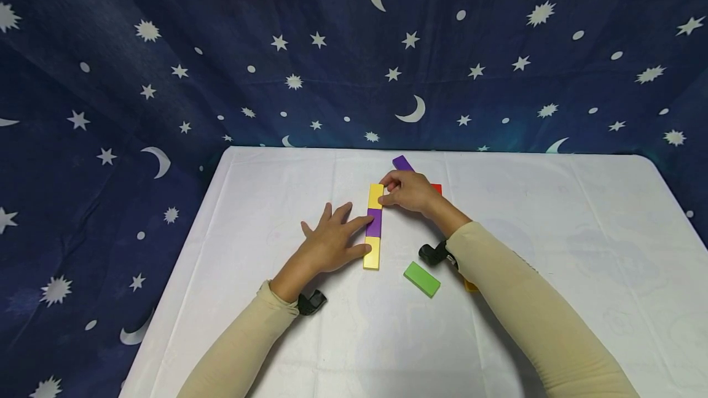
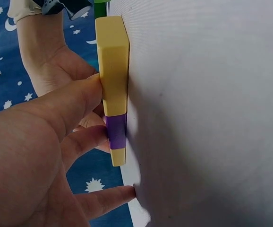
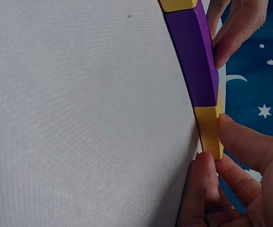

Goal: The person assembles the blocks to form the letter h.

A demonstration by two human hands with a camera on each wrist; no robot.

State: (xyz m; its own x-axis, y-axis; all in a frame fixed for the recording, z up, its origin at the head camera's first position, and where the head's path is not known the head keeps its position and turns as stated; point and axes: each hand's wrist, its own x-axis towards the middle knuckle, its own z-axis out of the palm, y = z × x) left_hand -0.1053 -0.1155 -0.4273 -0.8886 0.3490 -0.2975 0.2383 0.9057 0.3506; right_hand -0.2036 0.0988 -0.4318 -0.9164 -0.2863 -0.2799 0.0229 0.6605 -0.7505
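Pinching the far yellow block [image 1: 375,196]: right hand [image 1: 410,191]. The spread left hand [image 1: 329,245] touches the purple block [image 1: 375,226] and near yellow block [image 1: 373,257].

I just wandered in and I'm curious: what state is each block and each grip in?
Near yellow block: lying in a row.
Far yellow block: lying, pinched.
Middle purple block: lying end to end between them.
Green block: lying apart from the row.
Far purple block: partly hidden.
Red block: mostly hidden.
Orange-yellow block: mostly hidden.
Left grip: spread, touching near yellow and middle purple blocks.
Right grip: pinching far yellow block.
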